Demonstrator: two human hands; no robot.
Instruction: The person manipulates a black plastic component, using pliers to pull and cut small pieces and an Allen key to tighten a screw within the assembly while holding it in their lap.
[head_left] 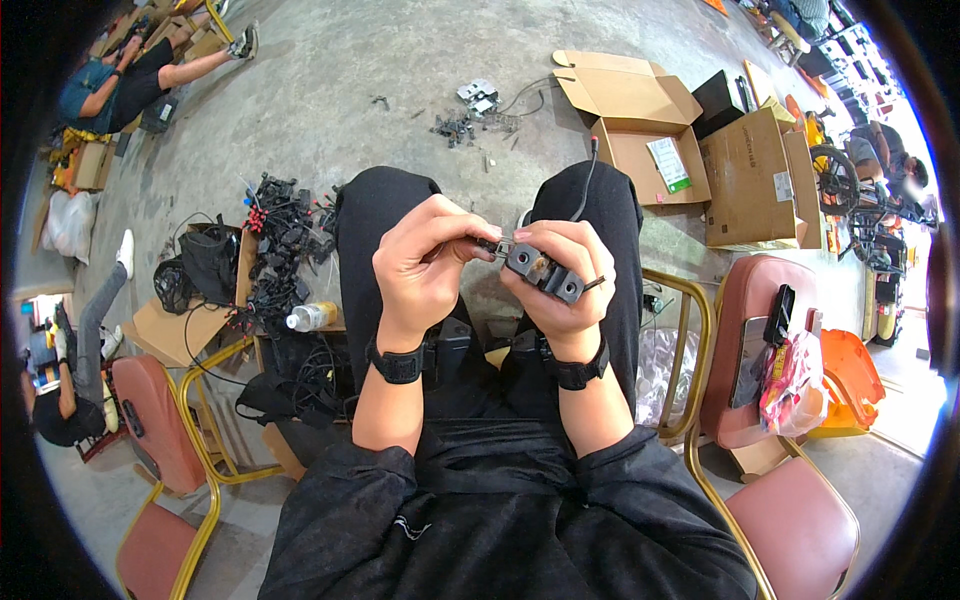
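Observation:
My right hand [555, 275] grips a black block-shaped part [545, 270] with round holes and a light brown smudge on top. A dark cable with a red-marked tip [590, 170] rises behind that hand. My left hand [425, 270] is closed in a pinch on a small dark and metal piece [491, 247] at the block's left end, its fingertips close to those of my right hand. Both hands are held above my lap, between my knees.
Cardboard boxes [740, 175] lie at right, loose parts [455, 125] on the floor ahead. Tangled black hardware [275, 230] and a bottle [310, 316] are at left, padded chairs [780, 520] beside me. Co-workers [115, 90] sit around at the edges.

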